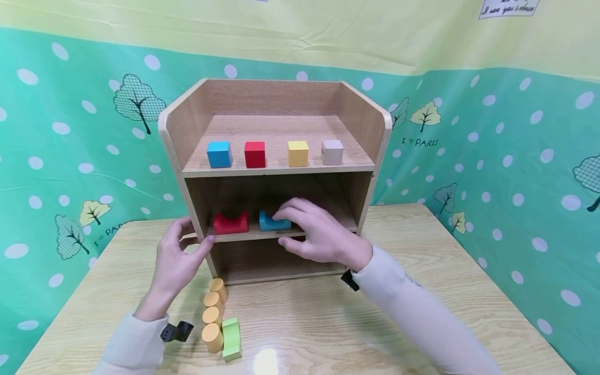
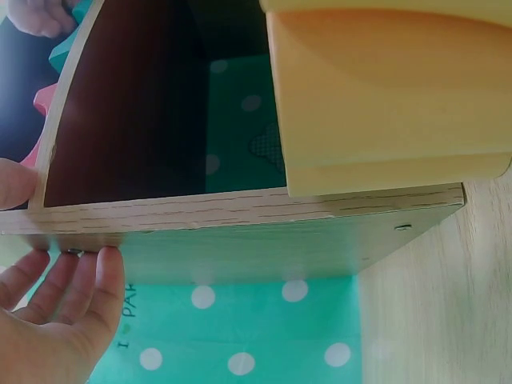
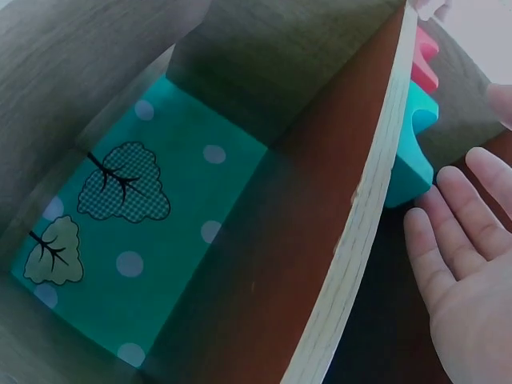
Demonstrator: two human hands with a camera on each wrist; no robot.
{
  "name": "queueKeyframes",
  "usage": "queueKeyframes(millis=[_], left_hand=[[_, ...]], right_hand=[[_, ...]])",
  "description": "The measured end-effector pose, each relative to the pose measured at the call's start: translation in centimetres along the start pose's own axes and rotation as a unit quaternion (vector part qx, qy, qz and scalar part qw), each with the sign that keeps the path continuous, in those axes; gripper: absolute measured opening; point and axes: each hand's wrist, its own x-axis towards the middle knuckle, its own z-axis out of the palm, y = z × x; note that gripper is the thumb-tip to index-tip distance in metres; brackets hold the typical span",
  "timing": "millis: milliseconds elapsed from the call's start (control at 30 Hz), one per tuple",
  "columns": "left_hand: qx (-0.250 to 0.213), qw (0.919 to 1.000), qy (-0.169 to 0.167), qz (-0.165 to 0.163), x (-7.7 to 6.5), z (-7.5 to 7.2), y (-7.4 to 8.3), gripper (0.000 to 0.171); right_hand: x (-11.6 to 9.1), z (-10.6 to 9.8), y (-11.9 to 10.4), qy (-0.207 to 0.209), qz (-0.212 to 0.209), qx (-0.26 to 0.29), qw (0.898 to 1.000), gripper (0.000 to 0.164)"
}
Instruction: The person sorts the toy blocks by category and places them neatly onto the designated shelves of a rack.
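My left hand (image 1: 175,258) holds the left side panel of a small wooden shelf unit (image 1: 278,171). In the left wrist view its thumb lies at the front edge and its fingertips (image 2: 108,264) press the panel's outer face. My right hand (image 1: 319,232) reaches to the middle shelf. Its extended fingers touch the right end of a blue block with a curved notch (image 1: 273,224), as the right wrist view shows. Left of that block, a red notched block (image 1: 230,224) stands at the same shelf's front edge. Both notches face up.
Along the top shelf stand a blue cube (image 1: 219,155), a red cube (image 1: 255,155), a yellow cube (image 1: 298,154) and a pale grey cube (image 1: 332,152). Several orange-yellow cylinders (image 1: 213,337) form a row on the table, beside a green notched block (image 1: 232,339). A patterned curtain (image 1: 42,172) hangs behind.
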Motion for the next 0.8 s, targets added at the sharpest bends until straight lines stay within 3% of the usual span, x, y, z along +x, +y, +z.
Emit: queueKeyframes(millis=[467, 800], left_hand=[[-0.002, 1.0000, 0.000, 0.001, 0.0, 0.0, 0.0, 0.044], [-0.003, 1.0000, -0.001, 0.002, 0.0, 0.0, 0.0, 0.044]], right_hand=[[-0.8, 1.4, -1.2, 0.025, -0.049, 0.023, 0.998, 0.030], [-1.1, 3.4, -2.2, -0.001, -0.068, 0.024, 0.997, 0.029]])
